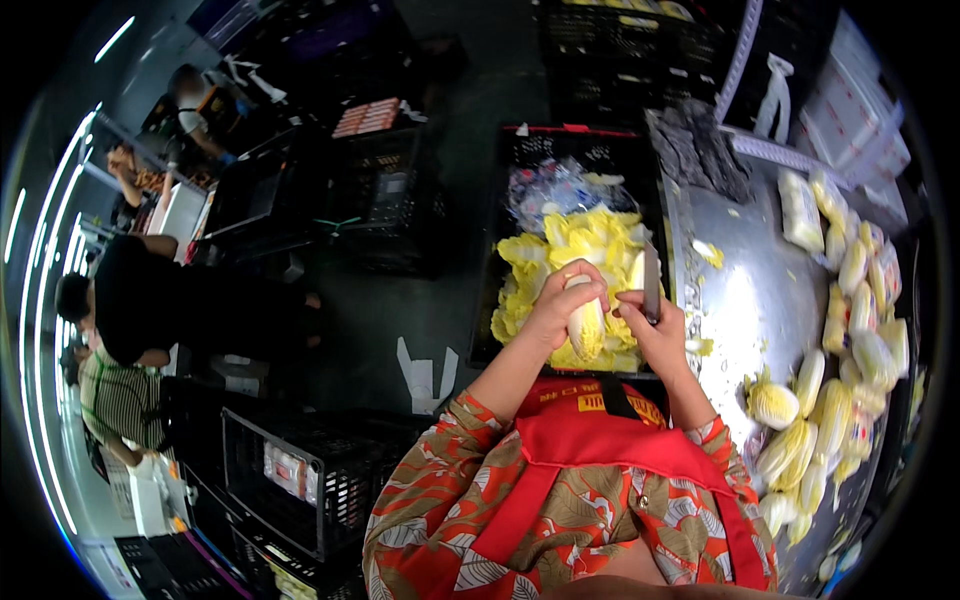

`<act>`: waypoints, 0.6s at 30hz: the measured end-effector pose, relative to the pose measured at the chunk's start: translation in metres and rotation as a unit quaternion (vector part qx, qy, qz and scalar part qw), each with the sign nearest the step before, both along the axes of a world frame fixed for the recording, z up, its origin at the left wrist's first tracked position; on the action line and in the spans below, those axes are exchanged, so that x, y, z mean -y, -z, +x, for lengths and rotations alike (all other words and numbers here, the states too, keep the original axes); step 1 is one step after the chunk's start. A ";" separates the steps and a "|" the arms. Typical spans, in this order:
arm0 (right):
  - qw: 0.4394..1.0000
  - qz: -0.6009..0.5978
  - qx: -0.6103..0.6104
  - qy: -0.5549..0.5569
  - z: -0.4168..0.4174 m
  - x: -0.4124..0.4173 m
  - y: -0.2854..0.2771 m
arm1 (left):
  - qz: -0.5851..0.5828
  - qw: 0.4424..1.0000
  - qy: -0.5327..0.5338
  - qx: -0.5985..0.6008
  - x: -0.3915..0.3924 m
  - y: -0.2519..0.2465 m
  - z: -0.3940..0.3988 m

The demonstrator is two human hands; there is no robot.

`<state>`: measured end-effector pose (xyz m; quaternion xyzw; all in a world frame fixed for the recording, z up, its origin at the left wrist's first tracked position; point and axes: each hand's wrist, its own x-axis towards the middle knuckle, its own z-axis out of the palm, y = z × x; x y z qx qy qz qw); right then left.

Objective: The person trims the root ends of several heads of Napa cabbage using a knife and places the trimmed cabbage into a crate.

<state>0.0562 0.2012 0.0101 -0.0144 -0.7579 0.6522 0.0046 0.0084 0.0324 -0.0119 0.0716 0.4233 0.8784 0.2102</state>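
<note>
My left hand (564,301) grips a small napa cabbage (586,324), pale at one end and yellow at the leafy end. In my right hand (654,330) is a knife (652,283), its broad blade pointing away from me. Both hands are above a black plastic crate (487,300) heaped with loose yellow cabbage leaves (525,262). Crumpled clear plastic wrap (559,191) lies at the crate's far end.
On the right, a metal table (739,300) holds several napa cabbages (795,450), some wrapped in plastic, and a dark crumpled bag (701,150). Black crates (300,480) stand at left. People (195,307) work farther left. A white foam box (855,112) sits at far right.
</note>
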 end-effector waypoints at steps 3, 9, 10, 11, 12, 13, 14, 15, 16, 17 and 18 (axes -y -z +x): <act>1.000 0.011 -0.022 -0.003 0.000 0.005 0.008 | 0.006 0.999 -0.037 0.008 0.003 -0.002 -0.004; 0.997 -0.016 -0.058 -0.042 0.009 0.022 0.007 | 0.082 0.993 -0.073 0.035 0.003 -0.005 -0.012; 0.998 0.012 -0.010 -0.058 0.011 0.021 0.004 | 0.094 0.991 -0.080 0.044 -0.001 -0.005 -0.013; 0.998 0.035 -0.034 -0.044 0.010 0.022 0.004 | 0.105 0.989 -0.085 0.054 -0.004 -0.004 -0.014; 0.996 0.062 -0.058 -0.019 0.011 0.021 0.002 | 0.103 0.990 -0.076 0.065 -0.010 -0.006 -0.016; 0.993 0.092 -0.073 0.016 0.014 0.014 0.006 | 0.098 0.988 -0.088 0.080 -0.020 -0.003 -0.018; 0.990 0.110 -0.087 0.024 0.013 0.010 0.010 | 0.093 0.987 -0.094 0.095 -0.024 -0.003 -0.020; 0.988 0.108 -0.111 0.023 0.011 0.004 0.013 | 0.082 0.987 -0.079 0.115 -0.038 0.002 -0.020; 0.990 0.104 -0.095 0.020 0.014 -0.001 0.002 | 0.074 0.986 -0.078 0.124 -0.046 0.014 -0.022; 0.993 0.107 -0.041 0.028 0.017 -0.007 0.006 | 0.063 0.987 -0.067 0.132 -0.052 0.026 -0.027; 0.986 0.134 -0.082 0.055 0.019 -0.016 0.014 | 0.059 0.988 -0.019 0.143 -0.061 0.028 -0.026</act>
